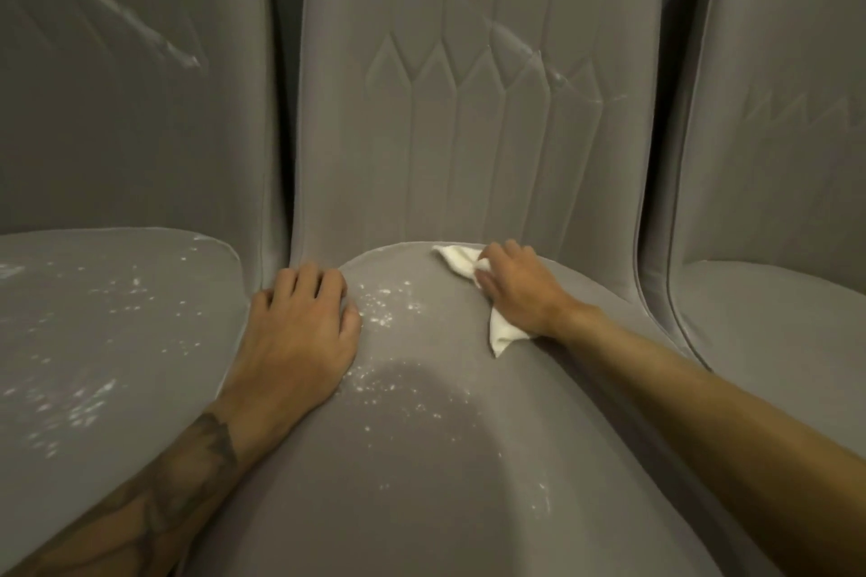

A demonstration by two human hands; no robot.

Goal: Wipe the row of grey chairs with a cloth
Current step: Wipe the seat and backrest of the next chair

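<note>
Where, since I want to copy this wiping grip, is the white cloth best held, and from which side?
Take the cloth by its bunched middle, from above, as the right hand does now. It lies flat on the seat with loose tails poking out front and back, so fingers curled over the middle press it down.

No readable text, labels or numbers anywhere.

Three grey chairs (468, 131) stand side by side in dim, warm light, dark gaps (285, 108) between their backs.
</note>
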